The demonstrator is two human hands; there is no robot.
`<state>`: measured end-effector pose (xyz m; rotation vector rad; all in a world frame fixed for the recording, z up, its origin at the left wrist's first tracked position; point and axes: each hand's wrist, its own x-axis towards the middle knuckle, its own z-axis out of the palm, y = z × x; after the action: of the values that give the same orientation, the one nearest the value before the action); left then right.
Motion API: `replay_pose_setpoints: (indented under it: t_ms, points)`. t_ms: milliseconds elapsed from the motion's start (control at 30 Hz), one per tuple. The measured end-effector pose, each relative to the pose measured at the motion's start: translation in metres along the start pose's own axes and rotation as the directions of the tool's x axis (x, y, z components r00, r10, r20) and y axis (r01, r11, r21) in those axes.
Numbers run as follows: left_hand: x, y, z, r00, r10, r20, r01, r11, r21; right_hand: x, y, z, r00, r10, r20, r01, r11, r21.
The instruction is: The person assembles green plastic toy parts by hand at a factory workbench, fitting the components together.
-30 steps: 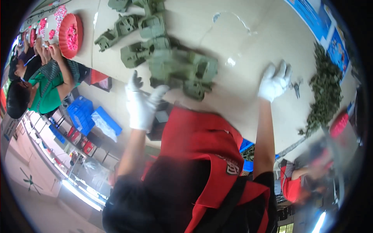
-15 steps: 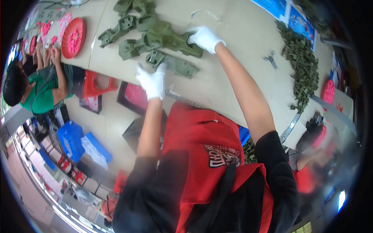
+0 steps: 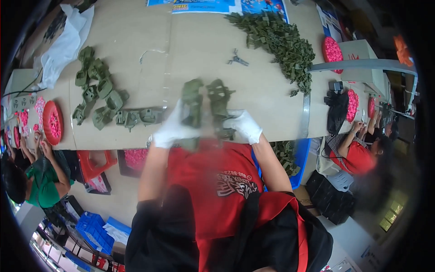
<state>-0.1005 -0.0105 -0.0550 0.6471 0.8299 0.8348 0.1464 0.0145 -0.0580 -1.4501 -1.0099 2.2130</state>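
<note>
Close in front of my red apron, both gloved hands hold olive-green moulded plastic parts upright, side by side with a narrow gap between them. My left hand (image 3: 171, 130) is closed around the lower half of one long plastic part (image 3: 193, 102), blurred toward its bottom. Its partner, a second plastic part (image 3: 219, 100) with openings at the top, is gripped near its lower end by my right hand (image 3: 245, 126). To the left on the table lie several more green plastic parts (image 3: 105, 84), loosely grouped, the nearest one close to my left hand.
A heap of small green pieces (image 3: 281, 43) spreads across the far right of the table, with a small grey piece (image 3: 238, 59) nearer the middle. Left are a red bowl (image 3: 59, 131) of pink pieces and a white cloth (image 3: 63, 50). A blue bin (image 3: 302, 158) stands below right. Co-workers sit on both sides.
My view has turned right. My left hand, empty before, now holds a plastic part. My right hand has drawn back toward my body with a part in it.
</note>
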Motion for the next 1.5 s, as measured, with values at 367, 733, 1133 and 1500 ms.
replay_pose_setpoints:
  t_ms: [367,733,1133,1500]
  points:
    - [-0.013,-0.014,0.027,0.984,0.165,-0.073,-0.176,0.793,-0.583,0.087,-0.063,-0.070,0.894,-0.358,-0.269,-0.089,0.446,-0.891]
    - [-0.026,-0.011,0.036,0.907,0.132,-0.399,-0.260,0.923,-0.284,0.167,-0.046,-0.124,0.726,-0.608,-0.321,-0.071,0.398,-0.914]
    - [-0.035,-0.005,0.020,0.798,-0.122,-0.590,-0.256,0.818,-0.516,0.225,-0.190,0.035,0.762,-0.628,-0.161,0.485,0.717,-0.502]
    - [-0.016,0.012,0.048,0.779,0.026,-0.627,-0.209,0.953,-0.220,0.194,-0.079,-0.172,0.396,-0.585,-0.708,-0.240,0.678,-0.694]
